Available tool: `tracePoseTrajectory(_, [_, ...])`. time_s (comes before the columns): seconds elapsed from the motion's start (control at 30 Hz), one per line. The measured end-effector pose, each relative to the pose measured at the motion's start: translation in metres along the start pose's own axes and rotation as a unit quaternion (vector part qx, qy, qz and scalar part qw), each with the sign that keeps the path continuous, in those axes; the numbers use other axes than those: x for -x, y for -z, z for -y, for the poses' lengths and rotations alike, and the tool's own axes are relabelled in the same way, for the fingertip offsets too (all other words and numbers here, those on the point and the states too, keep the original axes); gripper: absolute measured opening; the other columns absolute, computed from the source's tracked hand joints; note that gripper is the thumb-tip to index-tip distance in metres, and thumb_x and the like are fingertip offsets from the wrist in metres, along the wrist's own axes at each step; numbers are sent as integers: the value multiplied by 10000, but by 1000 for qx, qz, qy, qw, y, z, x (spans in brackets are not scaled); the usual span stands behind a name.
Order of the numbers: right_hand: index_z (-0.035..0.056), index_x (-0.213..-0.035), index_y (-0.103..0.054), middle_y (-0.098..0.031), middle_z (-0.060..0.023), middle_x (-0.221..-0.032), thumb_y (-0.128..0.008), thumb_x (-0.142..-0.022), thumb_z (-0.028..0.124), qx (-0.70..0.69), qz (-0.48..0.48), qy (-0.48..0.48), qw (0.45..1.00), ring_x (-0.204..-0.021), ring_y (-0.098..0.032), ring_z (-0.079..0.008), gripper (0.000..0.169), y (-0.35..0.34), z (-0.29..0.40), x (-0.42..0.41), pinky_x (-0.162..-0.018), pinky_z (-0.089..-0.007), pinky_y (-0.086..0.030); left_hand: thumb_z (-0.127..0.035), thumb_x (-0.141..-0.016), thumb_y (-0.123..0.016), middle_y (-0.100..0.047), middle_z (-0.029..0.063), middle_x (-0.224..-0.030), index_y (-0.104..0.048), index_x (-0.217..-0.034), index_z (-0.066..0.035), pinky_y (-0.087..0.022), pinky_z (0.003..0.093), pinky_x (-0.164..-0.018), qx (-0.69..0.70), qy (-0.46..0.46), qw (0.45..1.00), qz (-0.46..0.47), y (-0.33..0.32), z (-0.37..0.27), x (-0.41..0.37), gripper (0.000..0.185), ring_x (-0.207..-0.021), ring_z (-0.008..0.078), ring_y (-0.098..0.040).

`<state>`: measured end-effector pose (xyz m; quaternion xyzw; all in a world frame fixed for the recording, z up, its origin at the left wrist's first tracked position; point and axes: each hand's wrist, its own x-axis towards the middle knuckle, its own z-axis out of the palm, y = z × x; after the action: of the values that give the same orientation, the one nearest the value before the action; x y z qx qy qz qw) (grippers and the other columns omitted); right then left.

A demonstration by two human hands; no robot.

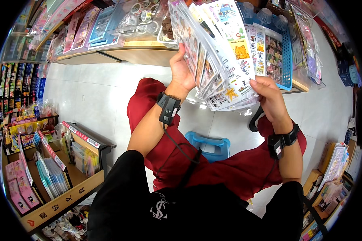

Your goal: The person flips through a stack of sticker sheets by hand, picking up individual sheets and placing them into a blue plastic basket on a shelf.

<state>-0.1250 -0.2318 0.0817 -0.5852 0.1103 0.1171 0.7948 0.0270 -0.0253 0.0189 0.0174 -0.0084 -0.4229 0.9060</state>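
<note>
Between my hands is a fanned stack of sticker sheets (241, 52), several in clear plastic sleeves. My left hand (181, 70) grips the stack's left side, with the thumb pointing up along the edge. The photo-printed sheets (187, 39) are on that side. My right hand (267, 90) pinches the lower right edge of the front sheets, which show cartoon animals. Much of the stack is hidden behind the front sheets. Just beyond my right hand, a blue perforated plastic basket (287, 70) holds more printed sheets (274, 57).
Ahead runs a wooden display counter (144, 55) with a clear bin of tape rolls (141, 18). A stationery shelf (63, 198) stands at the left, and another goods shelf (322, 208) at the right. Between my legs is a blue plastic stool (209, 150) on the tiled floor (87, 99).
</note>
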Motion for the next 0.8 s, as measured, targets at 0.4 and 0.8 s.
tracePoseTrajectory(0.4, [12,-1187,-508,-639,-58,-957,-520,-923,254,79,-36,22,996,-746,-623,-90,358,-21,2,-3,-455,-213,-496,-469,-900,-453,-494,155,-1281,-432,-1292,-80,-375,512,-986,28,1,999,37,6,-4,4,552,-1173,347,-470])
tracePoseTrajectory(0.8, [2,-1247,-430,-625,-70,-957,-508,-913,124,144,-93,82,982,-634,-566,-39,364,-13,-4,-22,-365,-182,-409,-236,-802,-448,-644,107,-885,-604,-954,-31,-484,427,-860,124,81,986,82,-8,-6,14,299,-822,249,-622])
